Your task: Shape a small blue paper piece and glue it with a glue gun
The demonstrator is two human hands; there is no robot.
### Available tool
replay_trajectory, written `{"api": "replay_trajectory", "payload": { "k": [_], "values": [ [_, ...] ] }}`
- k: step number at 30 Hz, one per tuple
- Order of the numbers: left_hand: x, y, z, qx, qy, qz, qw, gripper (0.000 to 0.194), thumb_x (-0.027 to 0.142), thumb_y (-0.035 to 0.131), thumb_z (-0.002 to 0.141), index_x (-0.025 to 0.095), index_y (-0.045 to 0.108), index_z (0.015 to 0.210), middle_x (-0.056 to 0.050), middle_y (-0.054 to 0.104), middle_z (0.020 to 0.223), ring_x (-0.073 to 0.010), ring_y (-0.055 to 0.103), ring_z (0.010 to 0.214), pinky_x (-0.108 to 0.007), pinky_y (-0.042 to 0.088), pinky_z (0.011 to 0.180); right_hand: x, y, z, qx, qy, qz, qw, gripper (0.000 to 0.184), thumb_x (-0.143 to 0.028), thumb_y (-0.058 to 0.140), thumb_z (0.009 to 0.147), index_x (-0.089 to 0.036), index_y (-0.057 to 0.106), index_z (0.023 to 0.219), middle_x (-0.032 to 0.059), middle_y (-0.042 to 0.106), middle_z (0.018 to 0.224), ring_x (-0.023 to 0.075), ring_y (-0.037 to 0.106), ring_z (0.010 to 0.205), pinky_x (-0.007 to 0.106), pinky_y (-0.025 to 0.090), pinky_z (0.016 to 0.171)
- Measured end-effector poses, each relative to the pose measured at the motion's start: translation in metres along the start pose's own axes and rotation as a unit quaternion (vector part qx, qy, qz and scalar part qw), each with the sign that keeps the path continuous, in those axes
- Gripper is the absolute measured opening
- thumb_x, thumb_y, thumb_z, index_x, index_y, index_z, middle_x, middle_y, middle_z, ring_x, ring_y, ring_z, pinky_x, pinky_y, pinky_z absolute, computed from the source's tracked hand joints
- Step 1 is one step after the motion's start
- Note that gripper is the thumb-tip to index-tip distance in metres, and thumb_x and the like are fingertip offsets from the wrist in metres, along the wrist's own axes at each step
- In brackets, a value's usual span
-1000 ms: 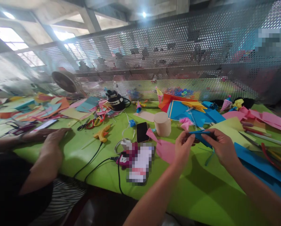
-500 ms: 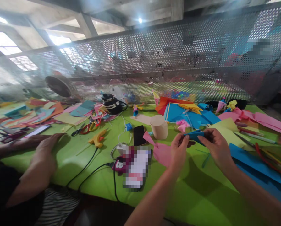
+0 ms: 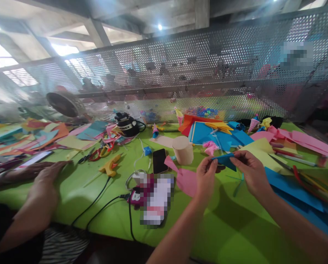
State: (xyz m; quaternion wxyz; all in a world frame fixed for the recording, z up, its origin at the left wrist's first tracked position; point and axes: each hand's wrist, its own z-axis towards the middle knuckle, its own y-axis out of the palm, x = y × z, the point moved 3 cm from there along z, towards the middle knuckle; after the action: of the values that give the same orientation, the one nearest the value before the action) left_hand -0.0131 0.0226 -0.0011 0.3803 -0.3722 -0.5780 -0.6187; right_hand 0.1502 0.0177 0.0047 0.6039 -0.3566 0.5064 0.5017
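A small folded piece of blue paper (image 3: pixel 225 160) is held above the green table between my two hands. My left hand (image 3: pixel 207 172) pinches its left end, and my right hand (image 3: pixel 248 168) grips the right end with thumb and fingers. Under and left of my left hand lies a pink paper piece (image 3: pixel 185 180). Behind the hands is a crumpled pink paper (image 3: pixel 210 147), with a stack of blue sheets (image 3: pixel 202 132) farther back. A pale cylinder (image 3: pixel 182 151) stands to the left. Pale yellow paper (image 3: pixel 259 152) lies just beyond my right hand.
Scissors (image 3: pixel 296 171) and blue sheets (image 3: pixel 287 187) lie at the right. Phones (image 3: pixel 160 161), a yellow glue gun (image 3: pixel 110 165) and cables occupy the middle. At the left rest a co-worker's hands (image 3: pixel 47 174). A black jug (image 3: pixel 126 124) and a mesh partition (image 3: pixel 164 73) stand behind.
The blue paper has tilted a little, its right part now pointing lower, and my right fingers have shifted slightly on it. The whole view has drifted a little to the left.
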Motion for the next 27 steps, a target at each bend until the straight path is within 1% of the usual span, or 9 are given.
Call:
{"api": "replay_trajectory", "payload": {
  "k": [5,9,12,16,21,24,27],
  "values": [
    [-0.0023,-0.001,0.0,0.003,-0.003,0.002,1.0,0.039,0.05,0.08,0.078,0.016,0.065,0.091,-0.003,0.071,0.082,-0.0176,0.074,0.069,-0.028,0.056,0.07,-0.005,0.0017,0.0,0.013,0.001,-0.002,1.0,0.032,-0.047,0.086,0.071,-0.025,0.068,0.085,-0.0002,0.064,0.079,0.0177,0.056,0.075,0.031,0.046,0.066],
    [-0.0021,-0.0012,-0.0005,-0.003,0.004,0.003,1.0,0.037,0.048,0.08,0.079,0.016,0.066,0.092,-0.003,0.072,0.081,-0.0174,0.074,0.068,-0.028,0.055,0.07,-0.0052,0.0017,0.0004,0.014,0.007,0.017,1.0,0.031,-0.044,0.087,0.069,-0.025,0.068,0.085,-0.0012,0.063,0.078,0.0166,0.055,0.074,0.03,0.045,0.065],
    [-0.001,-0.0007,-0.0009,-0.008,0.008,0.003,1.0,0.035,0.047,0.079,0.08,0.016,0.066,0.091,-0.003,0.071,0.08,-0.0174,0.074,0.069,-0.028,0.056,0.07,-0.0039,0.0014,0.0015,0.01,0.008,0.03,0.999,0.032,-0.041,0.088,0.07,-0.025,0.067,0.088,-0.0013,0.063,0.081,0.0162,0.056,0.075,0.029,0.045,0.065],
    [0.0,0.0002,-0.0014,-0.007,0.006,-0.002,1.0,0.036,0.047,0.08,0.079,0.017,0.066,0.092,-0.003,0.072,0.082,-0.0181,0.074,0.071,-0.03,0.058,0.073,-0.0028,0.0001,0.0034,0.013,-0.001,0.029,0.999,0.036,-0.041,0.088,0.069,-0.026,0.067,0.094,-0.0001,0.066,0.087,0.0182,0.06,0.081,0.031,0.049,0.069],
    [-0.0004,0.0002,-0.0009,-0.007,0.008,-0.003,1.0,0.037,0.048,0.081,0.077,0.017,0.066,0.09,-0.002,0.07,0.083,-0.0172,0.074,0.069,-0.032,0.059,0.076,-0.0044,-0.0001,0.0036,-0.02,0.004,0.012,1.0,0.035,-0.045,0.086,0.073,-0.027,0.073,0.1,0.0019,0.07,0.091,0.0198,0.062,0.084,0.031,0.049,0.07],
    [-0.0006,0.0001,-0.0005,-0.006,0.009,-0.002,1.0,0.038,0.048,0.081,0.077,0.017,0.066,0.091,-0.001,0.069,0.081,-0.0165,0.073,0.067,-0.032,0.059,0.075,-0.0069,-0.0003,0.003,-0.029,0.02,0.006,0.999,0.033,-0.048,0.085,0.073,-0.026,0.077,0.096,0.003,0.072,0.091,0.0206,0.062,0.084,0.031,0.048,0.069],
    [0.0003,0.0008,-0.0005,-0.008,0.013,-0.004,1.0,0.038,0.048,0.082,0.076,0.017,0.066,0.09,0.0,0.068,0.079,-0.0156,0.072,0.066,-0.031,0.059,0.074,-0.0099,-0.0001,0.0031,-0.025,0.031,0.015,0.999,0.031,-0.05,0.085,0.072,-0.026,0.08,0.092,0.0029,0.073,0.089,0.0205,0.061,0.083,0.032,0.047,0.07]
  ]
}}
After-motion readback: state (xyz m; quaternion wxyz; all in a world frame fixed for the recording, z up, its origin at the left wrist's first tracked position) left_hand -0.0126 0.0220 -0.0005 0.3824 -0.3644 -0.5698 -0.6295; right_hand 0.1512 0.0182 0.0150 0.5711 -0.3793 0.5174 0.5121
